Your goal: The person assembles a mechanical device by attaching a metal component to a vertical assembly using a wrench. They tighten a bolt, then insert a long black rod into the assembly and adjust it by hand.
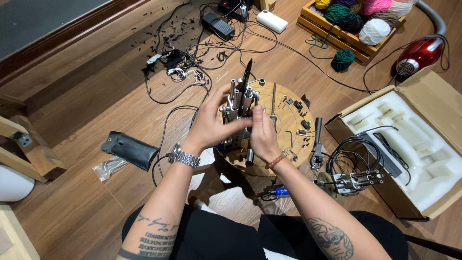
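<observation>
Over the round wooden board [284, 120], both hands clasp a silver metal rod-and-block assembly [239, 103] upright, the left hand [211, 123] wrapping its side to steady it while the right hand [262, 132] pinches its lower front.

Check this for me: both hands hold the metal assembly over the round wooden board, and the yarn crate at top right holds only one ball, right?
Not quite. In the head view the yarn crate holds several balls; both hands do hold the metal assembly.
</observation>
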